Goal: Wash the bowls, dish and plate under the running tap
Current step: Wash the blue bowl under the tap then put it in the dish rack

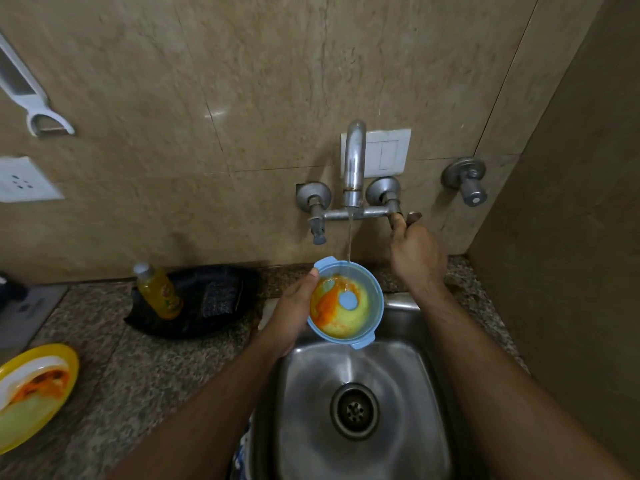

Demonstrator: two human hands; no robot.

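The left hand (292, 315) grips a blue bowl (346, 303) by its left wall, thumb hooked over the rim and fingers curled beneath, so the bowl sits to the right of the palm, above the back edge of the steel sink (367, 410); a thin stream (349, 244) from the tap (353, 164) falls into the bowl near its far side, clearing a pale blue spot in the yellow and orange residue that coats the inside; the right hand (414, 251) reaches up and back, well apart from the bowl, its thumb and fingers curled around the right tap handle (408, 218), which is mostly hidden by them; on the counter (166, 368) to the left, a yellow plate (34, 393) with a smeared white dish on it lies at the frame edge; nearer the sink a black tray (194, 303) holds a bottle (157, 291) of yellow liquid and a dark scrubber (221, 296); a white peeler (34, 102) hangs on the wall.
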